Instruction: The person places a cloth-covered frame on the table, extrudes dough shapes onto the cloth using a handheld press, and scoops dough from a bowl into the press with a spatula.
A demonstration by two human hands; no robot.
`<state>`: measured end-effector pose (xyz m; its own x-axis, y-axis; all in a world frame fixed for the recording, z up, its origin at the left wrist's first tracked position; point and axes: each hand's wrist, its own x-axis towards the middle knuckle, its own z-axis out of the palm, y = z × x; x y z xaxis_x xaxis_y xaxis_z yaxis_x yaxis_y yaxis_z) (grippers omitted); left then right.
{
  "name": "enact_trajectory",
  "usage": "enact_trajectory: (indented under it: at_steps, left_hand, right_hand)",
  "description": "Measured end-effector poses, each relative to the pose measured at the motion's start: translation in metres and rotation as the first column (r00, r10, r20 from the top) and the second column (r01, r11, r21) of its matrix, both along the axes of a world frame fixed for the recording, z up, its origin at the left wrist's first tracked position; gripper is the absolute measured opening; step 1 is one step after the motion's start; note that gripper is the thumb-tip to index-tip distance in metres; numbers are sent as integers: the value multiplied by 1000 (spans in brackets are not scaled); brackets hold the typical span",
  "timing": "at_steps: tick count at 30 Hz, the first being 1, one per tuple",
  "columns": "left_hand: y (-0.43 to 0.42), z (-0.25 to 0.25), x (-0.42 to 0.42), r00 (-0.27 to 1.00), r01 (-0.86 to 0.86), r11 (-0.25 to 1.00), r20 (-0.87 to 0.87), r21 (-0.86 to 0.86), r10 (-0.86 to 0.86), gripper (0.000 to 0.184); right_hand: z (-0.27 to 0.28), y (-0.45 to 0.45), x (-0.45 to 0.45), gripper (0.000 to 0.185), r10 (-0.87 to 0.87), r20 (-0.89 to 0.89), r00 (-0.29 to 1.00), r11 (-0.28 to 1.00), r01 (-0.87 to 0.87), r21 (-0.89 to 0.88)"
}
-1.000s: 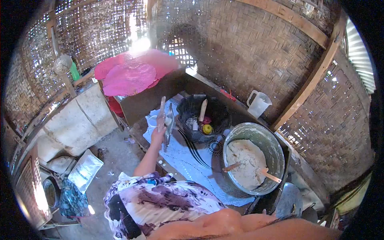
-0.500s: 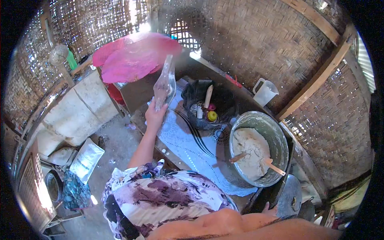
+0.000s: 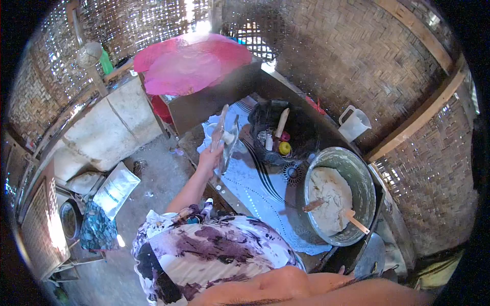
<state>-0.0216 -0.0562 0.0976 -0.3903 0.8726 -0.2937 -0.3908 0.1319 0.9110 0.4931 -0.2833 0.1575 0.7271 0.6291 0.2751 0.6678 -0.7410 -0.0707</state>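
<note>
My left hand [image 3: 208, 162] is closed round the near end of a long, shiny, see-through plastic piece [image 3: 221, 125], which points up over the table. Its exact kind is unclear. Beneath it lies a white and blue cloth [image 3: 245, 176] with dark stripes. Only fingertips of my right hand [image 3: 342, 269] show, low at the table's near right edge beside a grey round thing [image 3: 369, 255]. The rest of that hand is hidden behind my arm. Between the hands stands a large metal basin [image 3: 368, 189] holding pale dough or flour [image 3: 332, 191] and a wooden-handled tool [image 3: 356, 222].
Behind the cloth, a black plastic-lined container [image 3: 260, 120] holds a wooden stick [image 3: 282, 122] and a yellow round item [image 3: 285, 148]. A clear jug [image 3: 354, 124] stands by the woven wall. Pink sheeting [image 3: 191, 64] covers a wooden box [image 3: 217, 99]. A sack [image 3: 116, 189] lies at left.
My left hand has lowered the shiny plastic piece towards the cloth, and its far end has come down from the pink sheeting. The view has shifted slightly. Less of my right hand shows.
</note>
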Motion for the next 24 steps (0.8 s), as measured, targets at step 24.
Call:
enact_trajectory:
  at_steps: [24]
  left_hand:
    - [-20, -106, -62, 797, -335, 940, -551, -61, 249, 39]
  right_hand:
    - [6, 3, -7, 61, 85, 162, 983, 990, -65, -126]
